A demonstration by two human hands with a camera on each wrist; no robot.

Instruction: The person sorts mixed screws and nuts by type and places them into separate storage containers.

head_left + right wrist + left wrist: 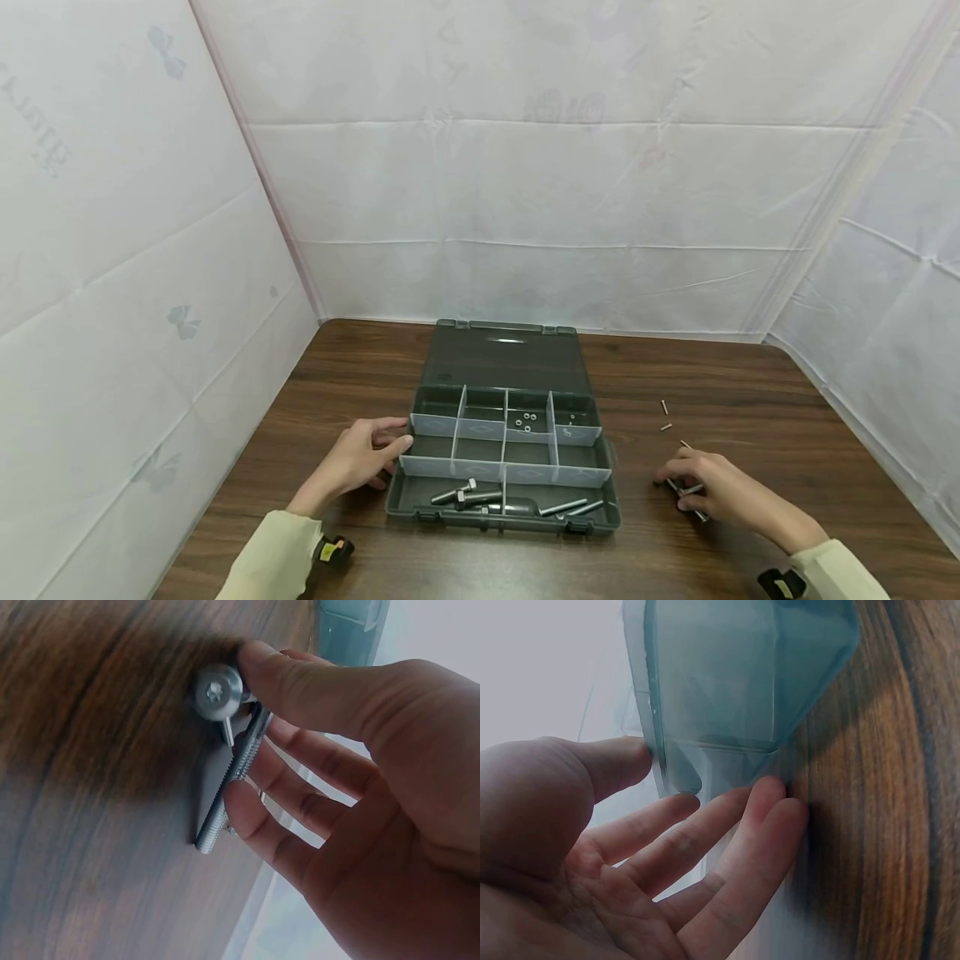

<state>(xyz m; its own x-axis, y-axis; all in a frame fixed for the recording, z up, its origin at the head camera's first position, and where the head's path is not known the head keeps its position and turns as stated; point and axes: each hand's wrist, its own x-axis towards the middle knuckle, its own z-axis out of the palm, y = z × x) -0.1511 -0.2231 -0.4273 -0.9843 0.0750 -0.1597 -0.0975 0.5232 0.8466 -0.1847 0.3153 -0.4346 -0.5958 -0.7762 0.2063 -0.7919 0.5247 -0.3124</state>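
My left hand (369,454) rests at the left side of a dark translucent compartment box (517,525). In the left wrist view its thumb touches the box's rim (655,761), while loosely extended fingers meet the outer wall. To the right of the box, my right hand (708,487) is low over the table, fingers curled about several metal screws. A round-headed screw with a socket (217,691) lies by the thumb tip in the right wrist view. Beside it, a longer threaded screw (225,799) slants along the fingertips. The fingers partly hide these pieces.
The lid (504,358) lies folded back behind the box. Thick bolts (468,498) and long screws (564,507) lie in the front compartments; small nuts (527,417) sit at the back. Small screws (664,407) are loose on the wooden table (360,367). White sheets (525,183) enclose it.
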